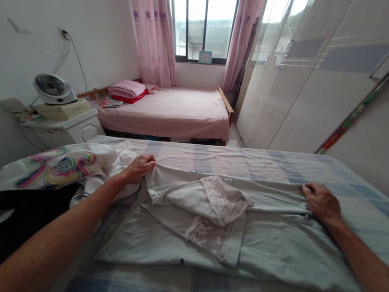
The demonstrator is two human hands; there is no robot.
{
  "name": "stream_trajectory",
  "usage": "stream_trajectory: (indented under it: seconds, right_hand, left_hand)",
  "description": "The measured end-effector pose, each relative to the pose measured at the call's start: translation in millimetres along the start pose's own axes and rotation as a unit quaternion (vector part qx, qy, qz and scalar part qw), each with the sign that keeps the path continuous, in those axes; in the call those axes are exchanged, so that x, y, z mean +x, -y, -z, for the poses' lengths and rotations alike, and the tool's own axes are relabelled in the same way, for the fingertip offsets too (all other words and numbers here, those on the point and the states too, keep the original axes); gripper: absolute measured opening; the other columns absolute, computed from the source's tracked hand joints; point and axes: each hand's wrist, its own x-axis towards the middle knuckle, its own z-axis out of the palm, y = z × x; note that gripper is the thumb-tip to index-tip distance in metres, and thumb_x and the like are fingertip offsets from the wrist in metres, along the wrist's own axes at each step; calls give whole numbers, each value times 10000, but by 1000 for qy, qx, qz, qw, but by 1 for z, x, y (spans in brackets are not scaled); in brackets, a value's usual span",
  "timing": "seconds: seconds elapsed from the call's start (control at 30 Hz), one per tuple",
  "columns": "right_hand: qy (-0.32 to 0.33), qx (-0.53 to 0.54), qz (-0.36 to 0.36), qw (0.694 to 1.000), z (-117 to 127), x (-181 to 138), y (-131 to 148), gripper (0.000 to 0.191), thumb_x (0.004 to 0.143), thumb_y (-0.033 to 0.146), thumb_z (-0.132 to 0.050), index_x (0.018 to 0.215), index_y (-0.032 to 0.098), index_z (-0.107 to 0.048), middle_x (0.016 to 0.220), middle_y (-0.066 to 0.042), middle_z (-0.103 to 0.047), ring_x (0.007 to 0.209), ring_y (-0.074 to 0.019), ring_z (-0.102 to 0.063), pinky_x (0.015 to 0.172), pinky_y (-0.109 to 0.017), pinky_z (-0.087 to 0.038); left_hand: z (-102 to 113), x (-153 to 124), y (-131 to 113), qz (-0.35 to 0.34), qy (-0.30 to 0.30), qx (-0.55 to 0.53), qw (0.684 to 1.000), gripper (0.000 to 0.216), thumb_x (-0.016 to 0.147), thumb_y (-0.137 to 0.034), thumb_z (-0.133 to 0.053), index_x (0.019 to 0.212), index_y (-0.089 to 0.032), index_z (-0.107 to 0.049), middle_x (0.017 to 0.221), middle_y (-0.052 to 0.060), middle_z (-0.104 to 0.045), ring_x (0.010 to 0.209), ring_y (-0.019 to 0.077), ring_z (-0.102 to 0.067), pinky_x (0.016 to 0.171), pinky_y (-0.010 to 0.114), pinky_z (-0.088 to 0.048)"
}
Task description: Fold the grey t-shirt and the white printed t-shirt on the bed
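A pale grey-green garment (274, 250) with white lace trim (224, 202) lies spread across the bed in front of me, partly folded over itself. At its far left corner my left hand (140, 166) is closed, pinching the cloth. My right hand (321, 201) grips the far right end, its fingers curled over the edge. Between the two hands the far edge is stretched fairly straight. The lace parts are folded in toward the middle. Which kind of garment it is, I cannot tell for sure.
A white printed shirt (62, 165) and dark clothes (26, 218) are heaped at the left. The checked bedsheet (372, 202) lies beneath. Beyond stand a pink bed (185, 110), a fan (55, 88) on a nightstand (80, 129), and a tall wardrobe (299, 83) at right.
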Motion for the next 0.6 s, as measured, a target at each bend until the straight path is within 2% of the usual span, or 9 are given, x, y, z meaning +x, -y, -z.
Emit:
stream_trajectory:
  seconds: [0.13,0.27,0.37,0.43,0.5,0.57,0.6]
  right_hand:
    - [-12,-2,-11,1000,5,0,1,349,862,347,-346,945,165,-631,1081,-162,-630,950,-237,-571,795,-330,-420]
    - [0,-23,-30,999,11,0,4,353,852,358,-370,895,156,-656,1061,-179,-630,955,-287,-564,757,-411,-425]
    - [-11,-36,-31,999,22,-5,18,418,867,355,-352,1086,120,-619,1195,-207,-577,1098,-325,-516,829,-471,-417]
    - [-27,-38,27,999,28,-14,38,481,891,368,-332,1263,130,-522,1347,-175,-490,1252,-308,-415,958,-477,-364]
    - [-17,-30,141,989,28,-30,62,505,909,396,-329,1344,178,-463,1433,-110,-422,1341,-265,-322,1058,-442,-291]
    - [27,-25,238,971,22,-46,83,515,923,426,-311,1376,220,-441,1474,-71,-370,1375,-244,-273,1096,-432,-246]
    - [55,-28,258,964,17,-52,88,524,927,447,-297,1389,236,-427,1487,-60,-348,1382,-240,-261,1103,-439,-234]
  left_hand:
    - [-14,-3,-4,14,-31,45,998,343,882,-287,-271,937,-146,-579,784,96,-655,758,225,-626,682,317,-444]
    - [-22,-8,-7,12,-44,154,987,336,907,-256,-280,942,-137,-592,851,146,-667,812,259,-642,705,352,-461]
    - [-16,-10,-17,-22,-50,204,977,314,866,-165,-322,884,-138,-634,899,173,-663,868,294,-634,729,400,-476]
    - [-11,-15,-28,-65,-83,197,975,335,858,-143,-329,922,-133,-657,994,182,-660,950,299,-619,802,421,-475]
    - [-12,-23,-38,-138,-100,146,975,367,889,-193,-329,1055,-138,-652,1160,161,-631,1112,281,-564,932,412,-439]
    - [-21,-32,-42,-197,-85,95,972,407,919,-289,-335,1204,-168,-600,1319,115,-554,1270,264,-448,1034,420,-370]
    - [-27,-37,-41,-205,-69,81,973,431,926,-333,-334,1258,-186,-567,1364,98,-518,1313,263,-399,1055,441,-346]
